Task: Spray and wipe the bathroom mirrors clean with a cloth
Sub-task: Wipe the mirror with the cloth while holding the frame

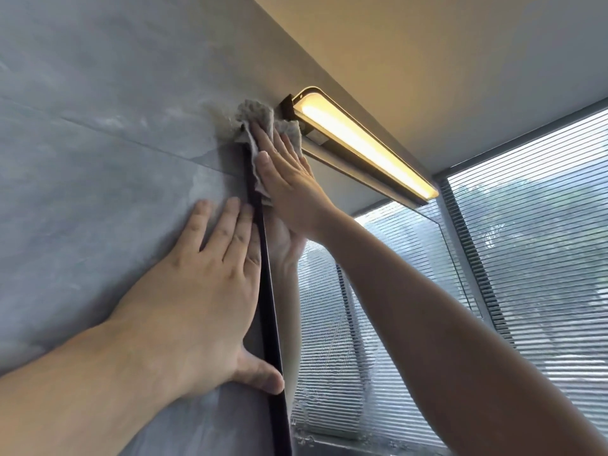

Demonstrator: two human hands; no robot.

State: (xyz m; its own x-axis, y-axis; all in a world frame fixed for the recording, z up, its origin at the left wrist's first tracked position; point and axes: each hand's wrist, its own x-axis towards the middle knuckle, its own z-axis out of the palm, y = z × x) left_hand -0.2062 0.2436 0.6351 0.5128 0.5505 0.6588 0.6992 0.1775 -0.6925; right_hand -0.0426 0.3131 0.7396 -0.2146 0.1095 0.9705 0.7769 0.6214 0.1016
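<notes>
Grey cloth [260, 121] sat pinned at the mirror's [362, 324] corner under the right hand's [291, 182] straight fingers [264, 138]. Left hand [204, 284] lay flat, empty, on the wall [98, 143], likely bracing.

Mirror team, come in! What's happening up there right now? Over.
Left hand flat on wall, thumb against mirror edge. Right hand flat, pressing cloth on mirror's top corner. Lamp close above cloth.

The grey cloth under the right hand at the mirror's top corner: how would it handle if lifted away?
Probably floppy: the cloth bunches and folds around the flat fingers of the right hand, holding no shape. Likely light, since flat fingers alone pin it to the mirror. Its fuzzy edges suggest it grips rather than slides.
</notes>
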